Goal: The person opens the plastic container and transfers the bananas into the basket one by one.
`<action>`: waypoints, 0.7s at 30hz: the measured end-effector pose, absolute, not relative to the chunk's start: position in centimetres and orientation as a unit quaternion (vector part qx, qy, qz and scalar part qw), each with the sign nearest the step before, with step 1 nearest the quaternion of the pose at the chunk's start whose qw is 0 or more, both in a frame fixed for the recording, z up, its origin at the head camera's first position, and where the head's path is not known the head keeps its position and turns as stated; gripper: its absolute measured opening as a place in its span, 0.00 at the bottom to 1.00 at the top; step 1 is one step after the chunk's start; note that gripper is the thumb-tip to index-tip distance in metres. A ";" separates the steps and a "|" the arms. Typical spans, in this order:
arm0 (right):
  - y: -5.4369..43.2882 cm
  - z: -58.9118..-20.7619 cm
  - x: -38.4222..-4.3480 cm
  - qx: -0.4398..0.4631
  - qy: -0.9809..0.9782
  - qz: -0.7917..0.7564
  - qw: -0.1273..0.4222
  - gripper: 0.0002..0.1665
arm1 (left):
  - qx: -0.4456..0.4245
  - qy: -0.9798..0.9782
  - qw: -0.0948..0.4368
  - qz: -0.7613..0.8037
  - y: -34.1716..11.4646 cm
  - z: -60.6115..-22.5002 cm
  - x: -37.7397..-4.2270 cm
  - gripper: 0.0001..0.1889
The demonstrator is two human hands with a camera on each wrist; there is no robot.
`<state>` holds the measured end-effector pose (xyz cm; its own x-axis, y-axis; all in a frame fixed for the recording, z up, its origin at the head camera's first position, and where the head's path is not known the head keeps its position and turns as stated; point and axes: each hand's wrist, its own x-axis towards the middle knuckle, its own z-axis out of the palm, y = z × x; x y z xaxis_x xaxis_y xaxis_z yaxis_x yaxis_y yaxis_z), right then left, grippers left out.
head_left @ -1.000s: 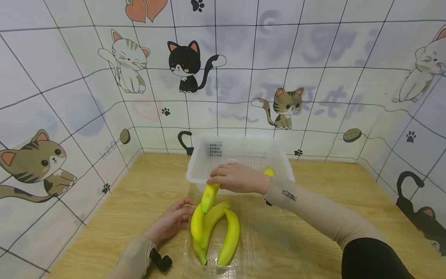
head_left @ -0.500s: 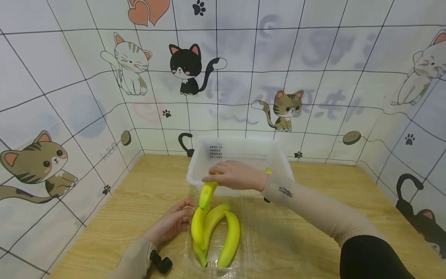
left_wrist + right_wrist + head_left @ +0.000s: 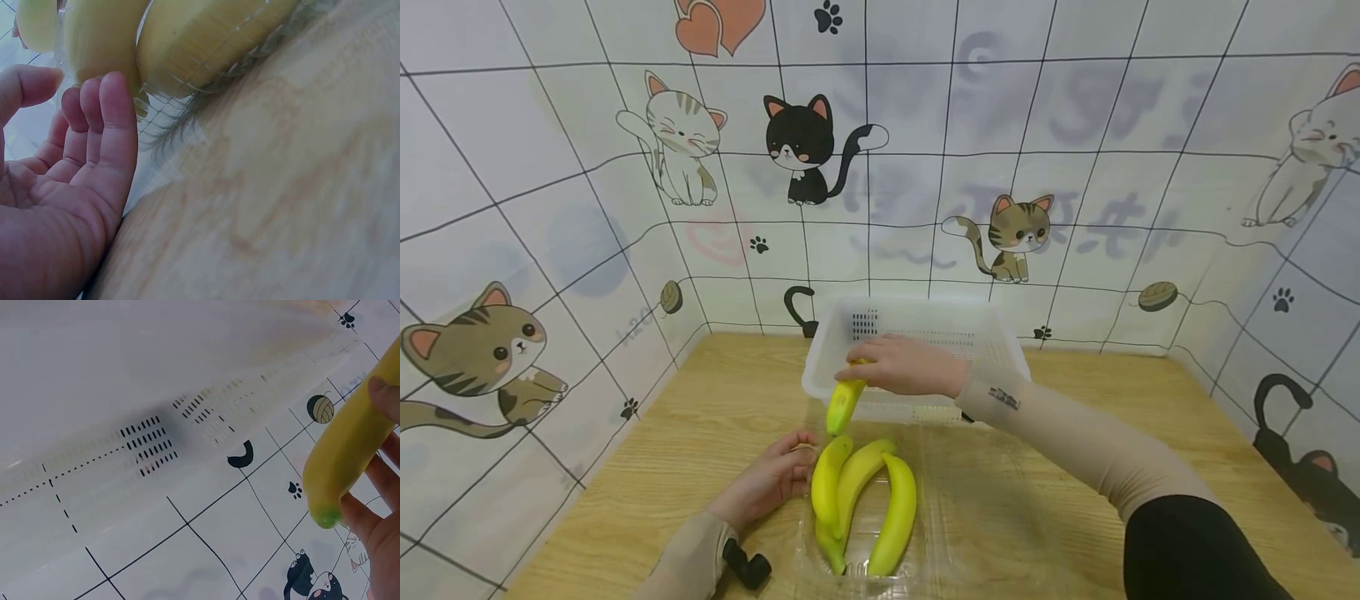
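Relaxed and slightly bent at the fingers, the left hand (image 3: 772, 477) was just beside a clear tray (image 3: 867, 537) holding three bananas (image 3: 895, 517), the leftmost overlapping its neighbour. Just beyond them, a fourth banana (image 3: 844, 408) hung tilted, gripped between the thumb and fingers of the right hand (image 3: 906, 364), near a white basket (image 3: 917, 312).
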<state>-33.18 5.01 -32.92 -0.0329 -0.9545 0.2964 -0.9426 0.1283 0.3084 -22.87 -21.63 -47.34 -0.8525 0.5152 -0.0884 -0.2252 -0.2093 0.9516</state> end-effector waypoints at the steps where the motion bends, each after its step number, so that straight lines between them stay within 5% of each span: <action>1: 5.0 -32.8 -33.3 0.660 -0.719 -0.014 0.219 0.24 | 0.125 0.580 0.241 0.768 -21.6 -47.4 -22.9 0.08; 21: 5.3 -30.9 -35.5 0.631 -0.741 -0.032 0.227 0.24 | 0.129 0.581 0.240 0.767 -21.5 -47.2 -22.8 0.07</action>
<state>-35.55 5.35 -30.94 -0.0998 -0.9502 0.2953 -0.9208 0.2007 0.3346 -22.81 -21.53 -47.24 -0.8516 0.5179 -0.0810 -0.2180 -0.2094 0.9532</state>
